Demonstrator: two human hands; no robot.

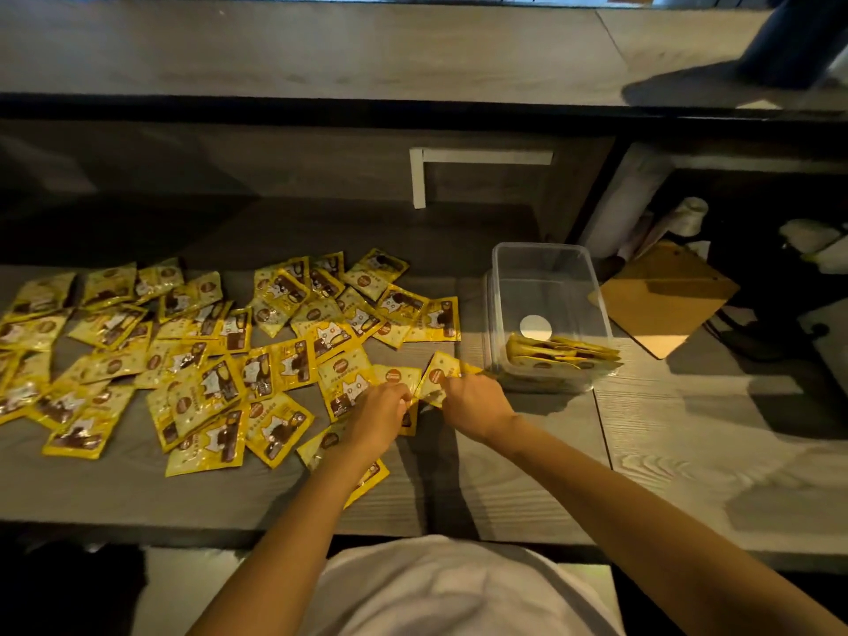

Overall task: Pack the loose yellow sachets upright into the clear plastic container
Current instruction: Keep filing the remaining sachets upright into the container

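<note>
With the left hand (383, 408) and right hand (472, 401) side by side pinching sachets (439, 371), square their edges, then stand them upright in the container (498, 286).

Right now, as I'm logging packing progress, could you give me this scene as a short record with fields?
container: clear plastic container, open, on the grey wooden table
packed: a few yellow sachets on edge along its near wall; the rest unfilled
loose: many loose yellow sachets spread flat to the left
right: right hand pinches a tilted yellow sachet beside the container
left: left hand, fingers curled at the pile's edge; grip unclear
nearby: brown clipboard right of the container
</note>
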